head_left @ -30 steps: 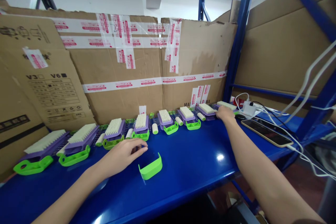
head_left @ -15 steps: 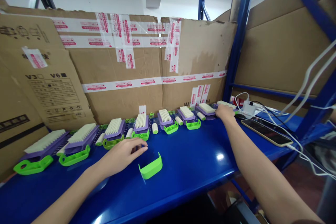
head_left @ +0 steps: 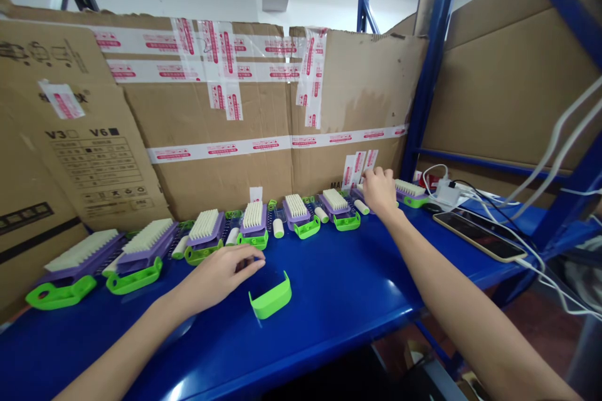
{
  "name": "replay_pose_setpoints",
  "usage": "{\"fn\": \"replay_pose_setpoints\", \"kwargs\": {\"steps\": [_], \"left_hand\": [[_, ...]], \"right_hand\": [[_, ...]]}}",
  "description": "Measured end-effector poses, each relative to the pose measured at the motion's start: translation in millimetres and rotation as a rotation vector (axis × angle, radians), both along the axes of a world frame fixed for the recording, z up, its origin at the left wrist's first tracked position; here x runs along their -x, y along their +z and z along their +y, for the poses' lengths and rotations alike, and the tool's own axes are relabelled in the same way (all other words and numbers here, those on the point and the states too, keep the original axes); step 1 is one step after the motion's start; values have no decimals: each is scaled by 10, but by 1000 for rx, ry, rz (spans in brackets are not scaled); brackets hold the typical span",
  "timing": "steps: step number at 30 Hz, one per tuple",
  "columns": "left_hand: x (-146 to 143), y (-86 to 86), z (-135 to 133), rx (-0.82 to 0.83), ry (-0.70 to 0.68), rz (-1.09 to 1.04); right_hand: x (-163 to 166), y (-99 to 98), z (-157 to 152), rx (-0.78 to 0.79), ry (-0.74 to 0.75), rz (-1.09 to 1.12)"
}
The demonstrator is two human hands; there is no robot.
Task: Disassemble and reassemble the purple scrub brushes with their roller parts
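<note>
My left hand (head_left: 230,270) hovers or rests over the blue table with loosely bent fingers, thumb apart, holding nothing. Just right of it a loose bright green curved plastic piece (head_left: 271,299) lies on the table. My right hand (head_left: 380,191) reaches to the back right, over a purple-backed brush that it mostly covers; its fingertips are hidden. Right of this hand sits another brush (head_left: 410,188) with a green piece along its front. To its left stands a brush (head_left: 335,200) with cream bristles facing up, a green piece (head_left: 347,221) before it.
More brushes (head_left: 204,225) run leftward in a row, with white rollers (head_left: 278,228) between them. Taped cardboard (head_left: 226,175) walls the back. At right lie a phone (head_left: 477,236), a white charger (head_left: 446,193) and cables, beside a blue shelf post (head_left: 426,88).
My right hand has moved left from the rightmost brush to the one beside it. A green piece now shows at the front of the rightmost brush. My left hand has stayed put.
</note>
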State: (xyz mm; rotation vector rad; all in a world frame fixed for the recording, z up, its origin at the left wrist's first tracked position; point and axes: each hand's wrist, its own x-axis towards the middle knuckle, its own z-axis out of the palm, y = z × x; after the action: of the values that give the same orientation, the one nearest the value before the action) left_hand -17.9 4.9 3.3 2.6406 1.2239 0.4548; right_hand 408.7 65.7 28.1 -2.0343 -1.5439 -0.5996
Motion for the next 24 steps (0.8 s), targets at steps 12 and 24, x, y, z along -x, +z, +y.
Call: {"fn": "replay_pose_setpoints", "kwargs": {"steps": [12, 24], "left_hand": [[0, -8, 24, -9, 3, 22], [35, -68, 81, -44, 28, 11]], "right_hand": [[997, -154, -160, -188, 883, -429], [1589, -412, -557, -208, 1277, -571]]}}
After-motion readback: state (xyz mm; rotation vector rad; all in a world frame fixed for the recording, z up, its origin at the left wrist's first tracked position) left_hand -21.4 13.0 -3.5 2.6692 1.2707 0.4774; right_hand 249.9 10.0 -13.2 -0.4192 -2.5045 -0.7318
